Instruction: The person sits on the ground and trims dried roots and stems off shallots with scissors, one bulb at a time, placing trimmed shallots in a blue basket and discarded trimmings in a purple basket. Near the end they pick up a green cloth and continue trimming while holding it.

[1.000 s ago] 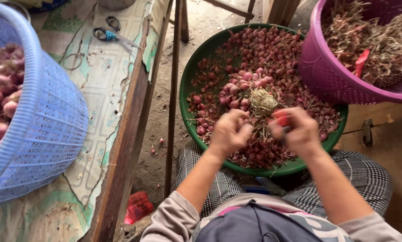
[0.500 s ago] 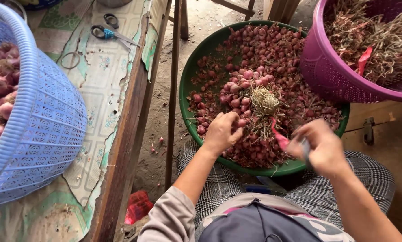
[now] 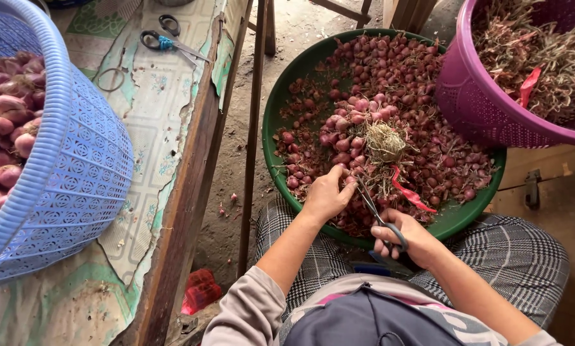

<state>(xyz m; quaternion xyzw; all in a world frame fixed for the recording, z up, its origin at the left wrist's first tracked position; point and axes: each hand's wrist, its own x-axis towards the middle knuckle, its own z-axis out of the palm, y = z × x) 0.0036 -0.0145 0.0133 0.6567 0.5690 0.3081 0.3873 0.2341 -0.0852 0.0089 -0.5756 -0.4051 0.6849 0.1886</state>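
the left hand [image 3: 326, 195] pinches a shallot stem in the bunch of shallots [image 3: 364, 138], steadying it for the blades. the right hand [image 3: 412, 240] grips dark scissors [image 3: 377, 214] by the loops, tips at the dry, stringy roots. papery red bulbs fill the round green basin [image 3: 287, 83].

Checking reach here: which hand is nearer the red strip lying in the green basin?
Right. The right hand, holding scissors, sits just below the red strip; the left hand rests on shallots further left.
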